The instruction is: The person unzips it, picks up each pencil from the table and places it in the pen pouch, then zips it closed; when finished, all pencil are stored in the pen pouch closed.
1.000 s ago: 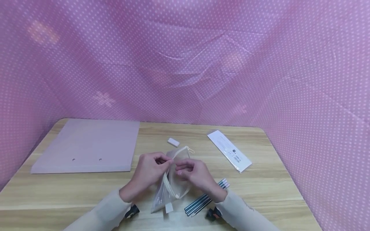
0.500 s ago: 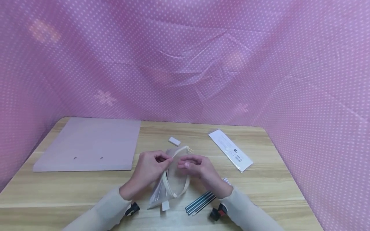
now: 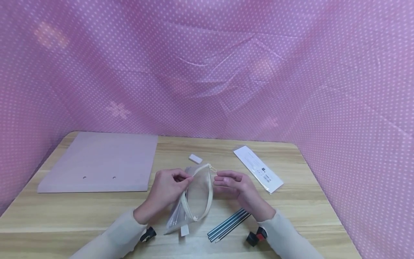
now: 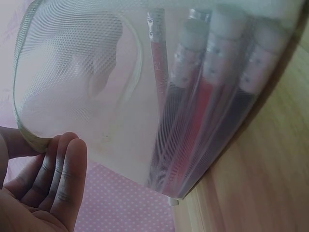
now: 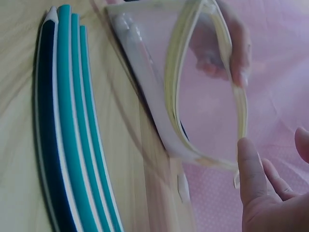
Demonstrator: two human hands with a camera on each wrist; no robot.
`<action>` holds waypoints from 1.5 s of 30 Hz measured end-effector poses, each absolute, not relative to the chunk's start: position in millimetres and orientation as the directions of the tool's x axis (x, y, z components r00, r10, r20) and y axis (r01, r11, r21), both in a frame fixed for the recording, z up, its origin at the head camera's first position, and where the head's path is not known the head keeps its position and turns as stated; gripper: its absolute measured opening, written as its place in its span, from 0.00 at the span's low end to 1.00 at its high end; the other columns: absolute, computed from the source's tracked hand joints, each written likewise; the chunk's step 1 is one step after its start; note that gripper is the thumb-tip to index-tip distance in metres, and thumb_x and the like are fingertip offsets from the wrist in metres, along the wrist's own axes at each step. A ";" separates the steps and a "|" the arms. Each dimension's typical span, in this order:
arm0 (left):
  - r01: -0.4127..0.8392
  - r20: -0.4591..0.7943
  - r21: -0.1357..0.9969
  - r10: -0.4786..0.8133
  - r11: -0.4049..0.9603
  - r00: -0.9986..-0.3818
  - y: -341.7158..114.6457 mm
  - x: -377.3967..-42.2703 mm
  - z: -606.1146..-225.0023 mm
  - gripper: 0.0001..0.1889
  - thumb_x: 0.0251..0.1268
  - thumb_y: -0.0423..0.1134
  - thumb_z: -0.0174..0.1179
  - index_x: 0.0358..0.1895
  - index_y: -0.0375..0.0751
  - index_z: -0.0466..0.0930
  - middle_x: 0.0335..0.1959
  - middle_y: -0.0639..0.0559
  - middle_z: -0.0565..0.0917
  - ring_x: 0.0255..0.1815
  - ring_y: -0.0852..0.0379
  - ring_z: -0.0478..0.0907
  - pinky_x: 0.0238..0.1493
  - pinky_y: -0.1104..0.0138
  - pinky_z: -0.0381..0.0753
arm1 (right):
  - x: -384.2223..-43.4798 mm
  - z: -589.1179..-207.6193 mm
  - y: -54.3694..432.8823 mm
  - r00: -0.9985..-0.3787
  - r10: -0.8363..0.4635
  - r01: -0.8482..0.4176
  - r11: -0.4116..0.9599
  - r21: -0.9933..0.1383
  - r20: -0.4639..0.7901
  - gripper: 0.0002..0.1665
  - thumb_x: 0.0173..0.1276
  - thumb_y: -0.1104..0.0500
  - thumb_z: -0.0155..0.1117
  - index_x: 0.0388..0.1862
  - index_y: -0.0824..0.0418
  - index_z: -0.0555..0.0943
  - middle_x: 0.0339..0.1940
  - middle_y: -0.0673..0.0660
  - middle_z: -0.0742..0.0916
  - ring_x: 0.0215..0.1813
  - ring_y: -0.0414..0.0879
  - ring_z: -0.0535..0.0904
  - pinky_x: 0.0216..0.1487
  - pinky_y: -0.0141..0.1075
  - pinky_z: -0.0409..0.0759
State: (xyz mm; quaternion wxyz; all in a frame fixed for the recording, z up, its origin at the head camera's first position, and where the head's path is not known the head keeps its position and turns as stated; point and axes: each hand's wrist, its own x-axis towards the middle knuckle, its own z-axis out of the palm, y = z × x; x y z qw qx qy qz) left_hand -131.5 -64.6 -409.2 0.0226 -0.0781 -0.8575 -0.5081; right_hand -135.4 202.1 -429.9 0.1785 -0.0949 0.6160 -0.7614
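Note:
A see-through mesh zip pouch (image 3: 176, 217) stands tilted with its cream-edged mouth wide apart. My left hand (image 3: 169, 187) pinches the left edge of the mouth between thumb and fingertips. Just right of the mouth is my right hand (image 3: 237, 187), its fingers extended and nothing held; in the right wrist view a fingertip (image 5: 248, 150) is right at the zipper edge. Through the mesh in the left wrist view show several pencils (image 4: 193, 130) with white eraser ends, red and dark. More pencils (image 3: 226, 228), teal and one dark, lie on the table below my right hand.
A white eraser (image 3: 195, 158) lies behind the pouch. To the right is a white card packet (image 3: 258, 169) in a clear sleeve. A large pale folder (image 3: 100, 162) with two holes covers the back left of the wooden table (image 3: 81, 216). Pink dotted cloth (image 3: 207, 90) surrounds it.
My right hand has come out of the pouch mouth and moved right. The mouth now shows wider. My left hand keeps its pinch on the edge in nearly the same place.

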 end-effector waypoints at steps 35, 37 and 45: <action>0.171 0.137 0.868 0.107 0.466 -0.985 -65.1 -132.3 -415.2 0.06 0.59 0.42 0.73 0.31 0.45 0.90 0.26 0.55 0.88 0.26 0.60 0.78 0.29 0.72 0.79 | -114.8 -444.5 246.1 -0.601 -0.781 -0.643 0.597 -0.479 -0.167 0.34 0.43 0.71 0.75 0.49 0.47 0.79 0.45 0.42 0.81 0.50 0.34 0.73 0.56 0.29 0.74; 0.176 0.141 0.866 0.109 0.469 -0.984 -65.1 -132.6 -415.4 0.04 0.59 0.41 0.73 0.31 0.46 0.90 0.26 0.55 0.88 0.26 0.60 0.78 0.29 0.72 0.79 | -115.9 -444.6 245.5 -0.605 -0.779 -0.639 0.597 -0.484 -0.162 0.31 0.44 0.71 0.75 0.45 0.47 0.80 0.42 0.42 0.82 0.48 0.35 0.72 0.53 0.28 0.74; 0.179 0.143 0.868 0.112 0.464 -0.983 -65.1 -133.9 -415.8 0.06 0.59 0.43 0.73 0.31 0.45 0.90 0.26 0.54 0.88 0.25 0.60 0.79 0.29 0.72 0.79 | -120.4 -446.0 248.5 -0.638 -0.747 -0.581 0.627 -0.519 -0.189 0.26 0.49 0.70 0.74 0.42 0.45 0.80 0.40 0.41 0.81 0.46 0.34 0.72 0.52 0.28 0.74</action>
